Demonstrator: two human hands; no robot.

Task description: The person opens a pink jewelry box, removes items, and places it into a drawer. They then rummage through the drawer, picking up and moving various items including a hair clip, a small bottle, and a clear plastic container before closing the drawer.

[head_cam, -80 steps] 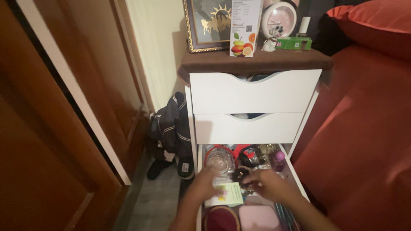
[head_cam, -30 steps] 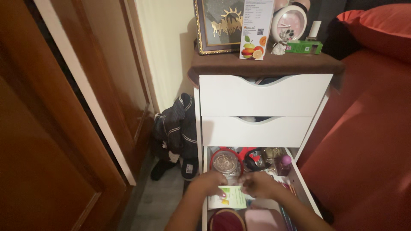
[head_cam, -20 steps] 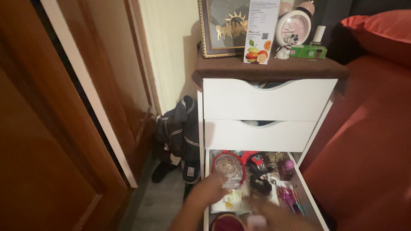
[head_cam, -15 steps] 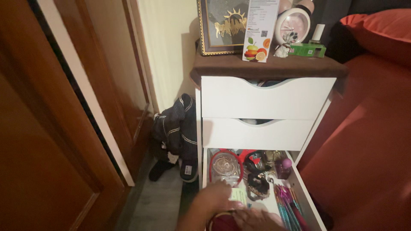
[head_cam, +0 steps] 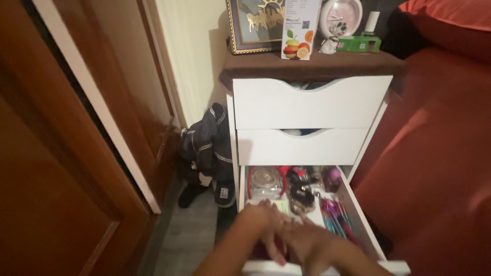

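My left hand and my right hand overlap above the front of the open bottom drawer of a white nightstand. The left hand's fingers are spread, pointing down over a dark red thing. Motion blur and the left hand partly hide the right hand, so its grip is unclear. Behind the hands lie a white and green card, a round clear container with a red rim, dark hair ties, pink and teal brushes and a small pink-capped bottle.
On the nightstand top stand a framed picture, a tall carton with fruit on it, a round clock and a green box. A dark bag slumps on the floor at left beside a wooden door. A red bed is at right.
Both hands have drawn back from the middle of the drawer to its front edge, uncovering the card, hair ties and brushes. The view has tilted down a little.
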